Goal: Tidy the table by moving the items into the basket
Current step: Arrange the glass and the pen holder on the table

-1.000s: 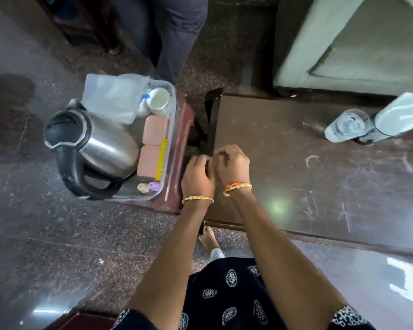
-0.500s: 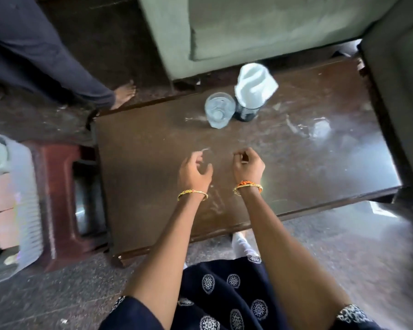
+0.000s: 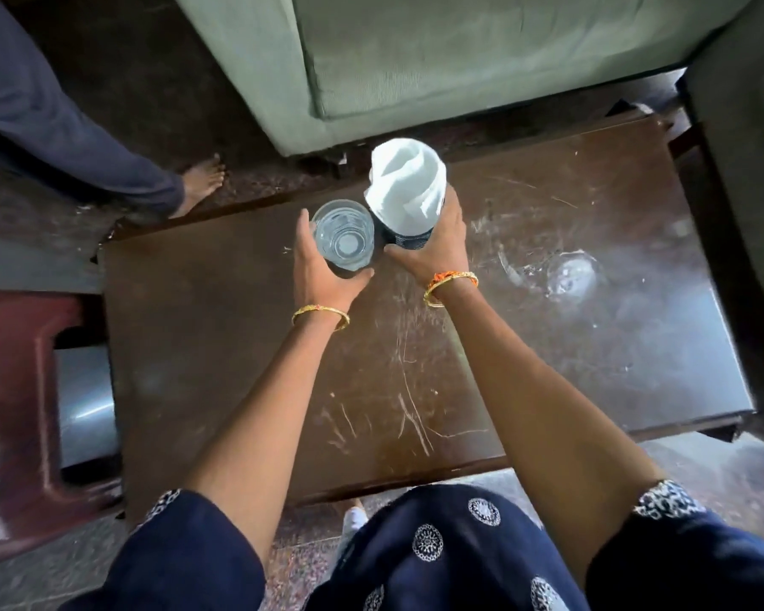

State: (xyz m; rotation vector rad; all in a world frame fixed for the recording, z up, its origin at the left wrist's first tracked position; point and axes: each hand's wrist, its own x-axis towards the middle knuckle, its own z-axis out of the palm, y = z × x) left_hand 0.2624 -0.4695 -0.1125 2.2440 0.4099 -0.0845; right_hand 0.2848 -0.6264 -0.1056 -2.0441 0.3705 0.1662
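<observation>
head | scratched brown table [image 3: 415, 390], green sofa [image 3: 459, 59] behind | left hand [image 3: 323, 275] grips glass [image 3: 342, 233] | right hand [image 3: 442, 249] grips holder [image 3: 404, 238]

- A dark brown wooden table [image 3: 248, 346], its top scratched and scuffed (pale scrapes run across the middle and the near edge).
- A clear glass [image 3: 344, 236] stands upright on it near the far edge.
- Just beside the glass, to its right, stands a dark holder [image 3: 409, 240] stuffed with white napkins [image 3: 404, 180]; whether the two touch is hard to tell.
- A smeared, shiny patch [image 3: 565, 275] marks the top towards the right.
</observation>
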